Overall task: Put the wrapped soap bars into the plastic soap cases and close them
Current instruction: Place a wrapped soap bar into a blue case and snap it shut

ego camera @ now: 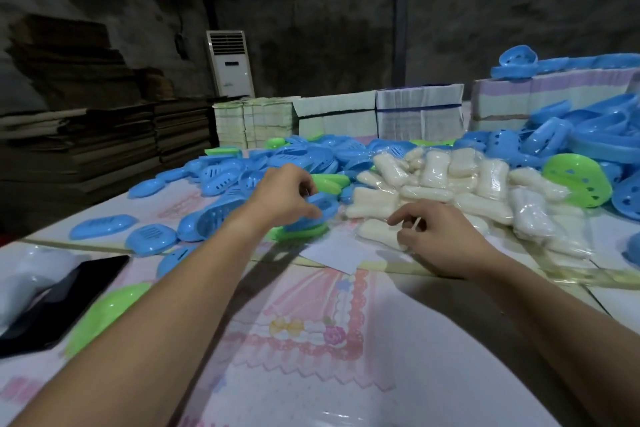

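The left hand (284,194) grips a blue soap case (317,210) over the counter (311,340). The right hand (436,236) pinches a wrapped soap bar (375,236) at the edge of the soap pile (467,180).

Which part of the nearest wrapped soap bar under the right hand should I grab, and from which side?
Probably pinch the wrapped soap bar across its narrow waist from above: it lies flat at the pile's near edge, beside the right hand.
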